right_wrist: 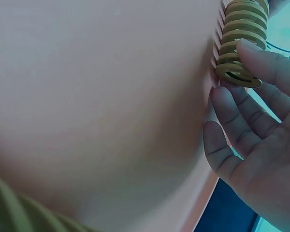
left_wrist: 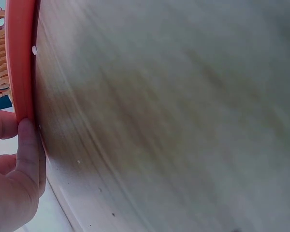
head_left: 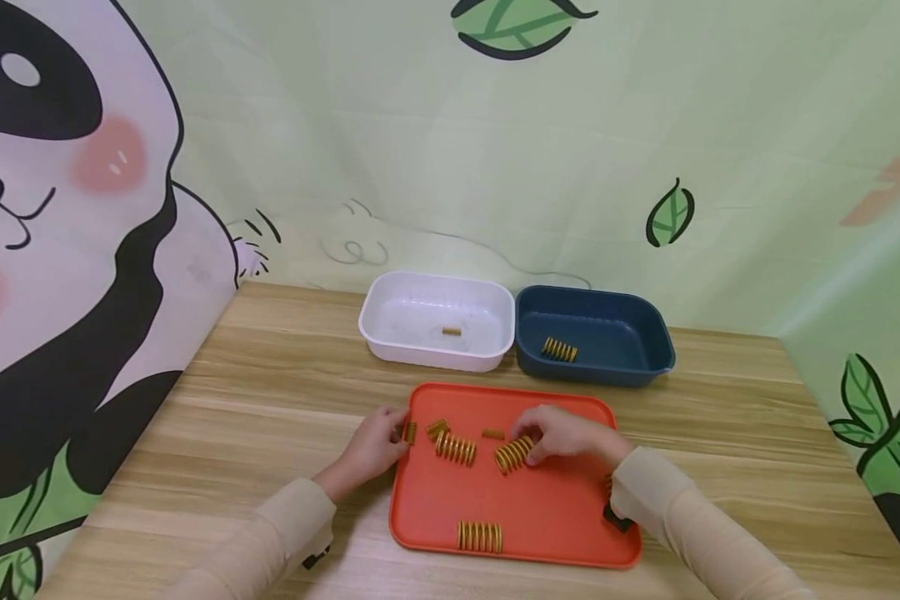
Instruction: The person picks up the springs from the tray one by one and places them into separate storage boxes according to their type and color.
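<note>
Red tray [head_left: 525, 508] | left hand [head_left: 371, 443] pinches its left side | right hand [head_left: 562, 430] pinches spring [head_left: 512, 456] on it | risk: slack pinch, spring rolls

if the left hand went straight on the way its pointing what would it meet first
The left hand touches the rim of the red tray; just past that, the small spring inside that edge looks first in line, though depth is hard to judge.

Bench [head_left: 270, 408]: light brown, streaked grain; by its far edge, white bin [head_left: 435, 358], navy bin [head_left: 596, 372]. Tray [head_left: 547, 521]: orange-red. Spring [head_left: 480, 537] at its near edge: gold; same on springs [head_left: 456, 450] toward its far edge. Backdrop [head_left: 420, 150]: pale green, black-outlined green leaves [head_left: 513, 25], black-and-white panda [head_left: 52, 221], pink cheeks [head_left: 108, 157]. Sleeves [head_left: 697, 508]: cream.
</note>
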The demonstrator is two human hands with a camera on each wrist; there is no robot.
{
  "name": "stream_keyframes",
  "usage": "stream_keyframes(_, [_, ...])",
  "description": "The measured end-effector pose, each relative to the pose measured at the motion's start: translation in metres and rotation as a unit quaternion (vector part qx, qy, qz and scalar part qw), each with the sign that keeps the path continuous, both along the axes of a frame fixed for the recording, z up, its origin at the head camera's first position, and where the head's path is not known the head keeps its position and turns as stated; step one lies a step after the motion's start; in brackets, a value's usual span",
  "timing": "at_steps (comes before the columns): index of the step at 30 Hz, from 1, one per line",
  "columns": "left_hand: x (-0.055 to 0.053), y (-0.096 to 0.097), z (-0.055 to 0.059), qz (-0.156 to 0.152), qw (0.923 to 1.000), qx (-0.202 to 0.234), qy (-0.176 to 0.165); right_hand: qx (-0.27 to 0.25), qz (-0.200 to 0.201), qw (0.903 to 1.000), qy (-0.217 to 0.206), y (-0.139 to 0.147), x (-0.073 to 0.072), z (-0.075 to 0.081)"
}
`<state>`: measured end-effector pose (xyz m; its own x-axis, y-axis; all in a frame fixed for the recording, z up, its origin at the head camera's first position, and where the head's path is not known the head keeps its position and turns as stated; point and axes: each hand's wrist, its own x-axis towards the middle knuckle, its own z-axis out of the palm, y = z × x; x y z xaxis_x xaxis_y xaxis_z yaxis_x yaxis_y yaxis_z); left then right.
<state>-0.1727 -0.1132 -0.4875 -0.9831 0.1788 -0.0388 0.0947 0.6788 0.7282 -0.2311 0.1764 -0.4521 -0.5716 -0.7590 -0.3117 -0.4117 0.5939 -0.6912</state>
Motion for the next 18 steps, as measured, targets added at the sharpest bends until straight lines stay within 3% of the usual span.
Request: stream_keyframes(18, [0.0009,0.0006,0.0003,0.001,1.0000,0.001,0.004,-0.026,-0.015,0.9995,0.008,0.0038,-0.0002,-0.0009])
